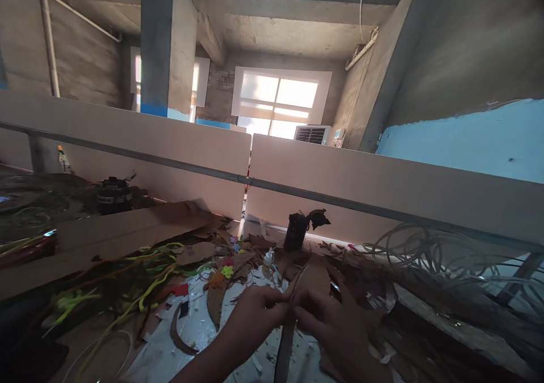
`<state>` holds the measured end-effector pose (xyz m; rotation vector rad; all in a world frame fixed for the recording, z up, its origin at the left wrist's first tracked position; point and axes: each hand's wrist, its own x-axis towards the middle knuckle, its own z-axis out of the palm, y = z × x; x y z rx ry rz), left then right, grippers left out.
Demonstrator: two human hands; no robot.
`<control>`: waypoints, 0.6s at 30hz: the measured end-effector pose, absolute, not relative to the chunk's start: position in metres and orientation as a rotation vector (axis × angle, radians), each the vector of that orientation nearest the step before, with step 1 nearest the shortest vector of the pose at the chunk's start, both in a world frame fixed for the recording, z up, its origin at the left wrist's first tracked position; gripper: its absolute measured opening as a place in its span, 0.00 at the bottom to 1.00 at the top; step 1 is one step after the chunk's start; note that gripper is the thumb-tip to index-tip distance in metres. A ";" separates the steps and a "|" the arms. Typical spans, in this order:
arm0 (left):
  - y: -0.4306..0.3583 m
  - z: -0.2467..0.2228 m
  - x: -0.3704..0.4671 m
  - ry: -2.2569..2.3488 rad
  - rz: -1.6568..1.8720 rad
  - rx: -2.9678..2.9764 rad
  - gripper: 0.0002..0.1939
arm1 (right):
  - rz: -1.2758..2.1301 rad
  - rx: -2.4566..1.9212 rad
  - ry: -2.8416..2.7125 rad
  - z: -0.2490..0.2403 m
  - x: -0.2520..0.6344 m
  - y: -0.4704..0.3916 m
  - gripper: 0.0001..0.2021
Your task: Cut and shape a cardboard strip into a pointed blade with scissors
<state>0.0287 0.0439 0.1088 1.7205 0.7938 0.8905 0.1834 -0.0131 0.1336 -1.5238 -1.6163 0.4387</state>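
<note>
1. At far left, a black jar [114, 195] stands upright amid dark clutter, in front of a pale partition [178, 145].
2. Just nearer, a broad sheet of cardboard [140, 230] lies aslant, with yellow-green cords [159, 278] tangled beside it.
3. Left of center, a red scrap [181, 290] and a curved brown band [178, 332] lie on the white, littered desk [238, 360].
4. Farther right, a yellow flower [227, 271] sits among brown scraps, near a small upright bottle [267, 263] with a white top.
5. At center, a person's left hand [261, 309] reaches in from below, its fingers pinched on a long brown strip [284, 352]. The strip runs from the fingertips toward the lower edge of the view.
6. Beyond the hands, a dark canister [295, 232] leans slightly near the foot of the partition; a brown leaf shape [313, 278] rises just past the fingertips. Whether it joins the strip is too dim to tell.
7. The right hand [325, 318] meets the left at the strip, thumb and fingers closed on it from the other side. The strip sits between the two hands, over the desk.
8. At far right, loops of pale tubing [408, 252] sprawl in front of the partition, above dark, shadowed material.
</note>
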 end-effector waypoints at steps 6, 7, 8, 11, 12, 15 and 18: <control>0.043 0.110 0.028 0.786 0.879 1.728 0.13 | 0.506 -1.524 -1.656 0.132 0.185 -0.011 0.09; 0.043 0.110 0.028 0.787 0.876 1.727 0.13 | 0.527 -1.516 -1.655 0.131 0.185 -0.011 0.09; 0.043 0.110 0.027 0.792 0.875 1.726 0.13 | 0.524 -1.515 -1.654 0.131 0.185 -0.011 0.09; 0.044 0.108 0.027 0.825 0.881 1.728 0.14 | 0.398 -1.546 -1.654 0.134 0.183 -0.012 0.07; 0.045 0.108 0.027 0.822 0.881 1.728 0.14 | 0.363 -1.546 -1.652 0.135 0.183 -0.013 0.07; 0.047 0.107 0.027 0.736 0.861 1.712 0.15 | 0.331 -1.533 -1.639 0.136 0.184 -0.013 0.06; 0.049 0.107 0.027 0.671 0.849 1.681 0.15 | 0.351 -1.530 -1.632 0.135 0.185 -0.012 0.06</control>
